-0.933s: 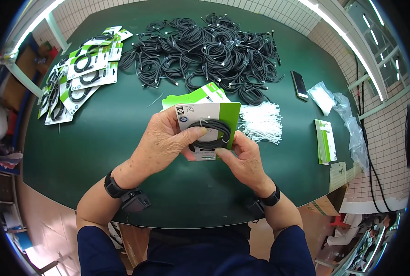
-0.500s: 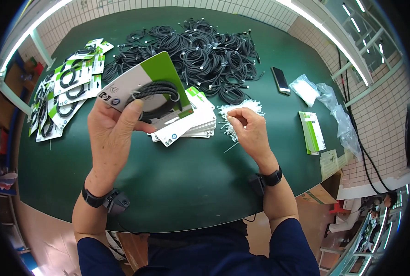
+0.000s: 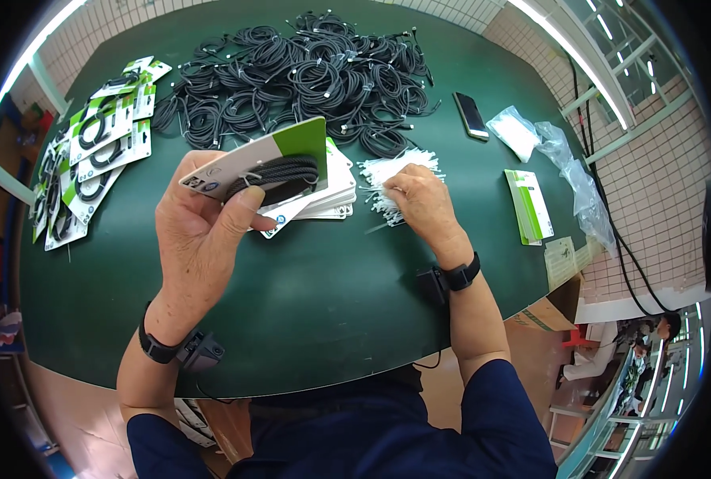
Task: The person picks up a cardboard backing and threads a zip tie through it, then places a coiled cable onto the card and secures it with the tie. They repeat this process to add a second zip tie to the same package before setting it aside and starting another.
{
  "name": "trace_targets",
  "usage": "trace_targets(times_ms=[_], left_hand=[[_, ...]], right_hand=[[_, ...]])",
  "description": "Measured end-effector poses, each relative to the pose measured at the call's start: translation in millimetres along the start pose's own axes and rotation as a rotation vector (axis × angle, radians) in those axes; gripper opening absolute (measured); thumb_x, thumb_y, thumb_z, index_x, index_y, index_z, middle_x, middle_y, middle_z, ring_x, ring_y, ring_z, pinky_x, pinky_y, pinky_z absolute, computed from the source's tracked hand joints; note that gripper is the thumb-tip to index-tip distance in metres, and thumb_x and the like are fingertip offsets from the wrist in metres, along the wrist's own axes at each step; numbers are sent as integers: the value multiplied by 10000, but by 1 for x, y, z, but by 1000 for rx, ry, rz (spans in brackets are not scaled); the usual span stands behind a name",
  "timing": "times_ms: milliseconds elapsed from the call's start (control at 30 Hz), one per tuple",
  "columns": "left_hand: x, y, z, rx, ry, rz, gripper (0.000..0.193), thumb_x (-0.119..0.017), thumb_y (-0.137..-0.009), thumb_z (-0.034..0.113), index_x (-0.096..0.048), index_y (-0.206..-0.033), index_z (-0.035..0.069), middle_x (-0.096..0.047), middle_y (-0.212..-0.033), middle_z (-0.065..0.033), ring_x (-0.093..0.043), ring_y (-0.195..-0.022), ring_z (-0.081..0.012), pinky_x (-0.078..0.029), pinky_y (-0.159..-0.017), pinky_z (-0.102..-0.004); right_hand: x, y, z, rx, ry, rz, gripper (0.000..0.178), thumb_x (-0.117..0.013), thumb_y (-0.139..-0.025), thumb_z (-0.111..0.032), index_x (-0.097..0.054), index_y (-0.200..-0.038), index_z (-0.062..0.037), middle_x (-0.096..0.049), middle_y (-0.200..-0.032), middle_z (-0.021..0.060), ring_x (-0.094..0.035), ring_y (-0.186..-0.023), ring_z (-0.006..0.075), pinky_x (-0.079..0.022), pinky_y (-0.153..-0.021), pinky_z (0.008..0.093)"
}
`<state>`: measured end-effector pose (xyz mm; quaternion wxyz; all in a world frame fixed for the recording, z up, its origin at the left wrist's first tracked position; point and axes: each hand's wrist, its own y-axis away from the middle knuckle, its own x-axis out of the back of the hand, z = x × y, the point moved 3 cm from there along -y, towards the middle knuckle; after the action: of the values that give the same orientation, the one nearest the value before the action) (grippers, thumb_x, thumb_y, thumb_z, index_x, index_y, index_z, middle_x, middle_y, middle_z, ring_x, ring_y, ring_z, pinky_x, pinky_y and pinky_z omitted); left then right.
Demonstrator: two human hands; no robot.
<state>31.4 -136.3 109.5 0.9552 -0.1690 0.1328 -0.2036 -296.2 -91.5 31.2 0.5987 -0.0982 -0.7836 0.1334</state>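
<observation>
My left hand (image 3: 204, 219) is closed on a green and white backing card (image 3: 301, 140) with a coiled black cable (image 3: 280, 172) against it. The thumb presses on the coil, and the card is tilted so its face shows at a slant. My right hand (image 3: 425, 201) is over a heap of thin white cable ties (image 3: 383, 169). Its fingertips are pinched together among them, and whatever lies between them is hidden. Below the held card lies a stack of similar cards (image 3: 327, 199), partly covered by it and by my left hand.
A large heap of coiled black cables (image 3: 316, 80) fills the far middle of the green table (image 3: 331, 303). Carded cables (image 3: 96, 148) are piled at the left. On the right lie a phone (image 3: 470, 116), a clear bag with white contents (image 3: 517, 134) and green-white cards (image 3: 529, 209).
My right hand has reached further into the cable ties, its fingertips now down among them. The card in my left hand has tipped to a flatter slant. The whole view has shifted slightly.
</observation>
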Motion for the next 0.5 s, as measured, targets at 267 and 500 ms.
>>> trace_targets(times_ms=[267,500], left_hand=[[-4,7,2,-13,-69,-53,288,-707,-1033,96,-658,-1272,-57,-703,-1231,-170,-716,-1069,-202,-653,-865,-338],[-5,2,4,-349,-498,-133,311,-788,-976,153,-748,-1211,-47,-740,-1267,-222,-729,-1181,-327,-578,-1031,-434]], right_hand=[[12,7,-10,59,-40,155,89,-790,-891,-119,-798,-970,-78,-718,-962,74,-682,-965,288,-558,-845,403],[21,6,-12,13,-185,201,66,-787,-899,-70,-792,-965,-68,-729,-946,79,-693,-834,258,-556,-732,355]])
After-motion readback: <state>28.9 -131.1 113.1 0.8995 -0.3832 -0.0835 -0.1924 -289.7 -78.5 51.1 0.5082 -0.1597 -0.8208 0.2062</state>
